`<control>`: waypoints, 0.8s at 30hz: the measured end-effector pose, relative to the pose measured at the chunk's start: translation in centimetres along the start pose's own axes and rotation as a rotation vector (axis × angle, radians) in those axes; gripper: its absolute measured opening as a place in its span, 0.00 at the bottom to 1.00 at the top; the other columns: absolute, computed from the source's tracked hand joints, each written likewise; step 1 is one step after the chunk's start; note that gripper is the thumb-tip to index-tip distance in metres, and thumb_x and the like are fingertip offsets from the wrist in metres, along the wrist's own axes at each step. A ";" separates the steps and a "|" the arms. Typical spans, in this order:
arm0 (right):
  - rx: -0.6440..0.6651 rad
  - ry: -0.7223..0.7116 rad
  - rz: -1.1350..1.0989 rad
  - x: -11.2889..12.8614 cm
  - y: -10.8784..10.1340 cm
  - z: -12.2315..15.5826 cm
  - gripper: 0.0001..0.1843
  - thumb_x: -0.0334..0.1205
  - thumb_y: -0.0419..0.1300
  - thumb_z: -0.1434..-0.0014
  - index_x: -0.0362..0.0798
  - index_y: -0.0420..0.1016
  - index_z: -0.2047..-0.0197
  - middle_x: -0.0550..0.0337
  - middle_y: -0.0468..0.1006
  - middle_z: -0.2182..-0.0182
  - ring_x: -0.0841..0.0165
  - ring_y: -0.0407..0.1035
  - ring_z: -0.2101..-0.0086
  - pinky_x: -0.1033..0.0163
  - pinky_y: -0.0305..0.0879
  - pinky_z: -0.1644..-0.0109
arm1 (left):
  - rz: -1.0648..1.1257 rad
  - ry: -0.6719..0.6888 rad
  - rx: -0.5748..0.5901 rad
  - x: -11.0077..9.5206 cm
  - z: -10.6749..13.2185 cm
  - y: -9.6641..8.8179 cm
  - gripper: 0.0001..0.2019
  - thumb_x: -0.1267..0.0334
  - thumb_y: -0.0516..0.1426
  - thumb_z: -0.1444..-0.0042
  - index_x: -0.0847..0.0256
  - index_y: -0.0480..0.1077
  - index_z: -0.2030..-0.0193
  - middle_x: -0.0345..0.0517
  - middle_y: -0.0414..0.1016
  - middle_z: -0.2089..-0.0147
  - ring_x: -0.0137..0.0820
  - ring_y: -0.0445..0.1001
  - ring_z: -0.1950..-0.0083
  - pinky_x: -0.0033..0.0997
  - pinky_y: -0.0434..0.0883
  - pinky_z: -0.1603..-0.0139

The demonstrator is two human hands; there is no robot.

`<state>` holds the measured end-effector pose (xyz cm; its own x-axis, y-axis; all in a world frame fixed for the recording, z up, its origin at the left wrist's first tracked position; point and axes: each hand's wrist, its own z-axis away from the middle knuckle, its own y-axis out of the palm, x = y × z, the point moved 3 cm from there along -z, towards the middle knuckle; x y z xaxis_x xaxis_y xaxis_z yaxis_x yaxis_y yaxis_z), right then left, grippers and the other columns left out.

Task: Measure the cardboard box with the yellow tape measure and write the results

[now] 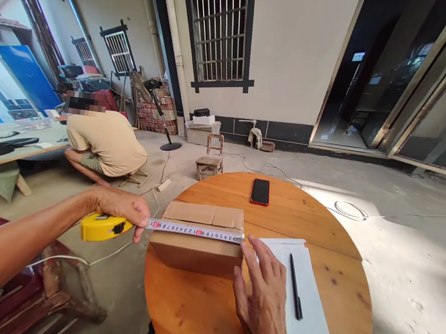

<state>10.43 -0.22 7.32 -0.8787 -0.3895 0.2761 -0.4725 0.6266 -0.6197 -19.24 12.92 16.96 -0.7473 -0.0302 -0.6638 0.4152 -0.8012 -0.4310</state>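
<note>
A yellow tape measure [101, 227] is gripped in my left hand [125, 210], just off the left side of a cardboard box [196, 254]. Its metal blade [193, 230] is drawn out across the box top, numbers upside down from where I look. My right hand [266, 289] is at the box's right edge, fingers apart, with a fingertip by the blade's end; whether it touches the blade I cannot tell. Beside that hand, a black pen [296, 288] lies on white paper [315, 321].
The box stands on a round wooden table [187, 305], with a phone [260, 191] farther back. A small wooden chair [211, 157] is beyond. On the left, a person [104, 139] crouches by a low worktable [43, 150]. A dark red chair [37, 279] is at lower left.
</note>
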 end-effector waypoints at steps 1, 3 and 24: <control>0.014 -0.011 0.015 0.1 0.2 -0.1 0.25 0.28 0.54 0.44 0.47 0.61 0.43 0.47 0.66 0.45 0.55 0.59 0.45 0.48 0.60 0.48 | 0.001 0.004 0.003 0.1 -0.2 0.0 0.13 0.61 0.59 0.50 0.70 0.78 0.75 0.47 0.77 0.77 0.24 0.60 0.80 0.20 0.50 0.80; 0.009 -0.016 0.048 0.2 0.5 0.0 0.24 0.27 0.54 0.44 0.49 0.62 0.44 0.47 0.65 0.44 0.54 0.59 0.45 0.48 0.60 0.49 | 0.009 0.011 0.018 0.5 -0.7 -0.1 0.12 0.60 0.60 0.51 0.67 0.79 0.76 0.49 0.79 0.74 0.26 0.62 0.79 0.21 0.52 0.80; 0.018 -0.035 0.067 -0.2 0.5 0.4 0.25 0.29 0.53 0.43 0.50 0.60 0.42 0.50 0.68 0.44 0.57 0.60 0.43 0.51 0.58 0.48 | 0.213 -0.034 0.017 1.5 -0.7 -0.1 0.07 0.60 0.63 0.56 0.61 0.78 0.78 0.54 0.79 0.74 0.34 0.69 0.80 0.28 0.61 0.80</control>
<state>10.37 -0.09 6.66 -0.9051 -0.3710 0.2079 -0.4114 0.6400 -0.6489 -20.06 13.43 15.55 -0.6610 -0.2197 -0.7176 0.5567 -0.7848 -0.2725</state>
